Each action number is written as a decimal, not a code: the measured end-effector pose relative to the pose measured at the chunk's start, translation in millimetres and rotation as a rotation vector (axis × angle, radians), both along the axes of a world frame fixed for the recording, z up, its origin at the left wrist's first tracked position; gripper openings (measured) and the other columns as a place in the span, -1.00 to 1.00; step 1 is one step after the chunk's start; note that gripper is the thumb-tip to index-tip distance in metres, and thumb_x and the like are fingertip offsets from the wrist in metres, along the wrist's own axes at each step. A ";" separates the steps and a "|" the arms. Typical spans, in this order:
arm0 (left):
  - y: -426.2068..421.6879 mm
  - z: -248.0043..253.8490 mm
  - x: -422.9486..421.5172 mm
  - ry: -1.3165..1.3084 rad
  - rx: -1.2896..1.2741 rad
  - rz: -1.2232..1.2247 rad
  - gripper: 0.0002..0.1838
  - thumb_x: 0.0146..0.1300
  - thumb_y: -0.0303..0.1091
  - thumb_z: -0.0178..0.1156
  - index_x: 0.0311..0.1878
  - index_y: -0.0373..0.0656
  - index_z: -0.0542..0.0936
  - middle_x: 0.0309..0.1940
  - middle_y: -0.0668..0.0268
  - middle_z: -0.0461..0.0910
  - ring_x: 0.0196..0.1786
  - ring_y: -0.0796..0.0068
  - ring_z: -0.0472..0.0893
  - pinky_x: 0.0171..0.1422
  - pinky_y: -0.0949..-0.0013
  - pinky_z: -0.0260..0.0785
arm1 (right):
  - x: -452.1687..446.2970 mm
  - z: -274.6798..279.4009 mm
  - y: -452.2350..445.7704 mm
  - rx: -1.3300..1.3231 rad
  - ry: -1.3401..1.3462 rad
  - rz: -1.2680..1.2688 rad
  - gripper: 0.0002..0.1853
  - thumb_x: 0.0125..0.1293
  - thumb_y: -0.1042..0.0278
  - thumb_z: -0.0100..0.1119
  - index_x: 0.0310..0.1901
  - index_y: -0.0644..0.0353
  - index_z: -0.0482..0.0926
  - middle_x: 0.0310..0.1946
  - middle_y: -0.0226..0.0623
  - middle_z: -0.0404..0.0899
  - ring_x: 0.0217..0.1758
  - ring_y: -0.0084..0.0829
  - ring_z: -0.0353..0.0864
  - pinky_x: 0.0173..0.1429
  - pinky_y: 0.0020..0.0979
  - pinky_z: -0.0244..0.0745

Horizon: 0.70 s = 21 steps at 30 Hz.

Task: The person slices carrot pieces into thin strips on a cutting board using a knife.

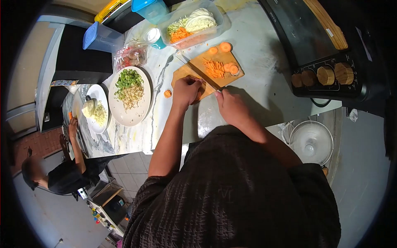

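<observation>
My right hand [232, 107] is closed around the handle of a kitchen knife [203, 76], whose long blade slants across a wooden cutting board [180, 73]. On the near left of the board, my left hand [187, 90] has its fingers bent down on a piece of carrot [198, 96], mostly hidden beneath them. Beyond the blade lie a heap of carrot strips [214, 68] and several carrot slices [233, 69]. A larger carrot chunk [225, 46] rests at the board's far corner. One carrot end [167, 94] sits on the counter, left of my left hand.
A clear container [221, 31] holds cabbage and shredded carrot. To the left are a plate [144, 109] of greens and sprouts, an oval plate [98, 129], and bagged food [131, 56]. A toaster oven [331, 78] stands right. Another person [68, 177] works at far left.
</observation>
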<state>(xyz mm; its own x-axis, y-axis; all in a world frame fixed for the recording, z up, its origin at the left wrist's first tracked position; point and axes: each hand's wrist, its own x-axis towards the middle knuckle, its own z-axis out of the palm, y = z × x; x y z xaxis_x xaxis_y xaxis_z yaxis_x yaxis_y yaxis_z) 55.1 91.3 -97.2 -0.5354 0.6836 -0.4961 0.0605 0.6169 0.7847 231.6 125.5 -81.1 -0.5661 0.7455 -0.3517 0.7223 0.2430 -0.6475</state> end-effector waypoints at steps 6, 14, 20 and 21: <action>0.4 10.8 3.2 -0.033 -0.037 -0.005 -0.74 0.22 -0.28 0.27 -0.31 -0.36 0.63 -0.65 0.29 0.57 -0.68 0.61 0.49 -0.56 0.47 0.28 | -3.5 0.1 -2.7 0.018 -0.047 -0.022 -0.57 0.49 0.03 -0.16 -0.19 0.31 0.46 -0.39 0.16 0.62 -0.24 0.19 0.62 -0.13 0.10 0.50; 2.5 22.2 6.9 0.083 -0.104 -0.055 -0.70 0.23 -0.25 0.25 -0.26 -0.38 0.65 -0.58 0.21 0.63 -0.63 0.51 0.58 -0.47 0.40 0.38 | -7.2 1.9 -1.1 0.003 -0.085 -0.012 -0.59 0.48 0.04 -0.13 -0.18 0.32 0.46 -0.41 0.12 0.63 -0.26 0.18 0.63 -0.14 0.08 0.51; -2.9 -5.2 1.1 0.171 -0.031 -0.068 -0.67 0.21 -0.20 0.25 -0.26 -0.36 0.67 -0.49 0.12 0.67 -0.45 0.36 0.66 -0.28 0.32 0.45 | -16.4 5.4 3.2 -0.051 -0.140 0.000 -0.58 0.49 0.03 -0.14 -0.14 0.33 0.44 -0.37 0.14 0.64 -0.22 0.16 0.64 -0.11 0.07 0.51; -1.6 -2.2 1.9 0.170 -0.029 -0.070 -0.67 0.21 -0.20 0.25 -0.26 -0.36 0.67 -0.49 0.12 0.67 -0.45 0.36 0.66 -0.28 0.32 0.45 | -17.4 4.8 3.9 -0.045 -0.157 0.014 -0.57 0.49 0.03 -0.15 -0.13 0.33 0.44 -0.36 0.14 0.64 -0.21 0.16 0.64 -0.10 0.07 0.51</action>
